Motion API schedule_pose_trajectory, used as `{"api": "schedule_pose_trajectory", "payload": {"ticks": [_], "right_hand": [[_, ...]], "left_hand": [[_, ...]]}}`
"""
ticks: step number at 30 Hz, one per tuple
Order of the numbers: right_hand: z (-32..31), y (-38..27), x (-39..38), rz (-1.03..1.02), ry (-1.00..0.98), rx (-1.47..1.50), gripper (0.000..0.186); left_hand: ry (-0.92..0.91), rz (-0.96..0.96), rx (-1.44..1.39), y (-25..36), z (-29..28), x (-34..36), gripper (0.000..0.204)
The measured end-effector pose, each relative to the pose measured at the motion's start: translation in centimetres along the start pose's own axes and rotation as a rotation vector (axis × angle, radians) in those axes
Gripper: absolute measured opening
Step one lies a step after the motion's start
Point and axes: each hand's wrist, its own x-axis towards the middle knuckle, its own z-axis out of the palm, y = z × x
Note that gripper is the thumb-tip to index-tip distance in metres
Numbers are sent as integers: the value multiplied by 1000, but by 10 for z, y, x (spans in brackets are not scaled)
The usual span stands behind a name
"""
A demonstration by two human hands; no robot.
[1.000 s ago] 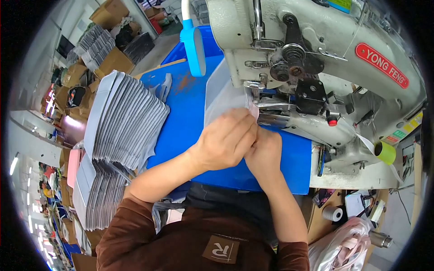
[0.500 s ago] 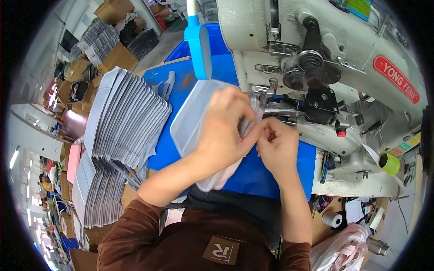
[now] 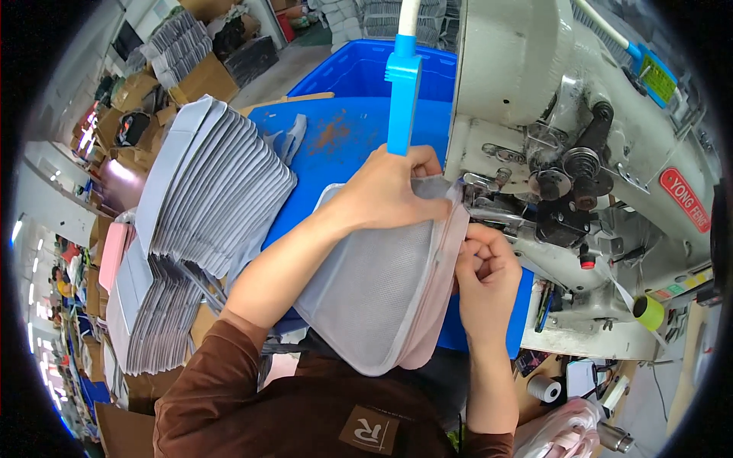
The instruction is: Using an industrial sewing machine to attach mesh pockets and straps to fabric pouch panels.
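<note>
A grey mesh fabric piece with rounded corners, a pale rim and a pink layer along its right side hangs over the near edge of the blue worktop. My left hand grips its upper part, thumb laid across the mesh and fingers partly hidden behind the top edge. Right beside the pink edge, my right hand is closed with fingers curled; what they pinch, if anything, is hidden. The top corner of the piece lies against the metal presser parts of a pale industrial sewing machine.
To the left rises a tall stack of folded grey panels. A bright blue lamp head hangs just above my left hand. Behind the worktop stands a blue crate. At lower right are a thread cone and a steel flask.
The mesh piece has turned and come nearer me, its mesh face now in full view. My left hand has shifted along its top, thumb outstretched. The whole view has also shifted.
</note>
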Motion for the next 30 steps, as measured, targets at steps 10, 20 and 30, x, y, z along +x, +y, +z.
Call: {"api": "schedule_pose_trajectory", "payload": {"ticks": [10, 20, 30], "right_hand": [[1, -5, -6, 54, 55, 89, 28], [-5, -22, -37, 99, -45, -16, 30], [6, -15, -50, 26, 17, 58, 22]], "left_hand": [[206, -39, 12, -4, 8, -5, 54], [-359, 573, 474, 91, -23, -102, 45], [34, 674, 669, 91, 8, -110, 41]]}}
